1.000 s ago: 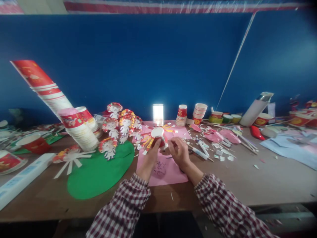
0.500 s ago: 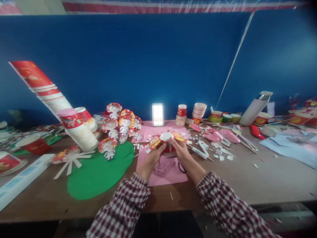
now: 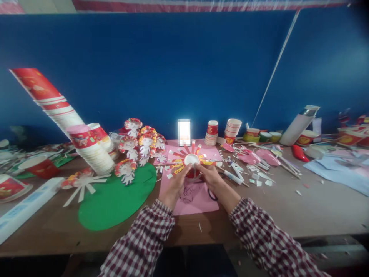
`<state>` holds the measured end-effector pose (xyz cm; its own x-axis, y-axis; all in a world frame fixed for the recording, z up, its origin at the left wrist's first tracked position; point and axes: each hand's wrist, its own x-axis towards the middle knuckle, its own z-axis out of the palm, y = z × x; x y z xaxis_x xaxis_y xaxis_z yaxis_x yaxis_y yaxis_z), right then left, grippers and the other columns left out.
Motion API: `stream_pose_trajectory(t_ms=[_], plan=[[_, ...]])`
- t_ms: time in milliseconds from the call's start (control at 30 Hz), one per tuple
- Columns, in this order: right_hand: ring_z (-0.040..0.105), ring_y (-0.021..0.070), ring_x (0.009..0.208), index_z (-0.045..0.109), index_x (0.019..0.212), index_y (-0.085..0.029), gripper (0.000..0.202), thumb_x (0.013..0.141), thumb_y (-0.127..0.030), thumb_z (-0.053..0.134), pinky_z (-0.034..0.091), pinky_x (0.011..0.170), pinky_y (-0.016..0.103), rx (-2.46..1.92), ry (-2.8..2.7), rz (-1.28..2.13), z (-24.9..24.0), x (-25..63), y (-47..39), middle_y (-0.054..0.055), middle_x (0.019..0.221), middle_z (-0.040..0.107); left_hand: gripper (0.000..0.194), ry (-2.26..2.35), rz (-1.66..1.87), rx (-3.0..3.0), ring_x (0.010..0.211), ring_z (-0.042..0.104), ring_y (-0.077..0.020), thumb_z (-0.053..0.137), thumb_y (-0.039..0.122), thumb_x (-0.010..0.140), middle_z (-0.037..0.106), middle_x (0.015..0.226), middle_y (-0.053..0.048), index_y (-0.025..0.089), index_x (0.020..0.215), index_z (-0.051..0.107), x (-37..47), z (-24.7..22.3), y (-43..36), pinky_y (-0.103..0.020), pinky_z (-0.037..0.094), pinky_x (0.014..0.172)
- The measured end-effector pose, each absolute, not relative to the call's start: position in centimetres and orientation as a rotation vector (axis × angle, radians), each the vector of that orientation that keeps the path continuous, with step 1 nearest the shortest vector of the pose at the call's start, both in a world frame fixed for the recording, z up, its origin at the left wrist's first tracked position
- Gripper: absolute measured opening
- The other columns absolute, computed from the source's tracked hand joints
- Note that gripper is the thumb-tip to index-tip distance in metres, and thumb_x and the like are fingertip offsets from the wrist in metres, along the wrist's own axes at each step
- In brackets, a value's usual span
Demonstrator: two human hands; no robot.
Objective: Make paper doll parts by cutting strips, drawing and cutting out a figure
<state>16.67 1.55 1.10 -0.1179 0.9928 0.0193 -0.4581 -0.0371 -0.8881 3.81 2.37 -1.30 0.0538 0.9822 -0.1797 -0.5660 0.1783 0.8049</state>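
Note:
Between my hands is a red paper cup [image 3: 191, 159] with its wall cut into strips that fan outward around the round white bottom. My left hand [image 3: 177, 181] grips its left side, the thumb at the edge of the white disc. On the opposite side my right hand [image 3: 212, 178] holds it, thumb also near the disc. The fingers beneath are largely hidden. Below the cup lies a pink sheet [image 3: 198, 207] with dark handwriting. A dark scissors handle [image 3: 212, 195] shows beside my right wrist.
Paper-cup figures [image 3: 146, 145] stand left of the pink sheet, near a green paper oval [image 3: 115, 207]. A tall leaning cup stack [image 3: 83, 142] rises farther left. Paper scraps [image 3: 259, 177], a marker [image 3: 233, 177] and sticks lie right. Short cup stacks [image 3: 232, 130] stand by the blue wall.
The cup has been turned and tilted, so its white bottom and the fanned strips now face me more. Both thumbs have shifted to the near edge of the disc.

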Motion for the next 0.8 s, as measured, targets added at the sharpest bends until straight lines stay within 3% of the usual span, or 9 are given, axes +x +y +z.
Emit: stream_pose_trajectory(t_ms=[400, 800], plan=[[0.072, 0.0256, 0.069, 0.073, 0.071, -0.014, 0.037, 0.054, -0.044, 0.087, 0.058, 0.062, 0.034, -0.897, -0.881, 1.414, 1.22, 16.42, 1.63, 0.007, 0.062, 0.073, 0.023, 0.877, 1.318, 0.745, 0.106, 0.065, -0.0298, 0.078, 0.027, 0.070, 0.076, 0.087, -0.005, 0.020, 0.092, 0.075, 4.13, -1.53, 2.67, -0.041, 0.051, 0.094], [0.071, 0.0258, 0.063, 0.073, 0.075, -0.013, 0.043, 0.050, -0.044, 0.088, 0.059, 0.063, 0.037, -0.966, -0.797, 1.386, 0.60, 15.96, 1.82, 0.009, 0.068, 0.074, 0.023, 0.885, 1.383, 0.773, 0.106, 0.065, -0.0301, 0.079, 0.023, 0.068, 0.075, 0.088, -0.006, 0.021, 0.091, 0.073, 4.37, -1.69, 2.70, -0.038, 0.050, 0.093]])
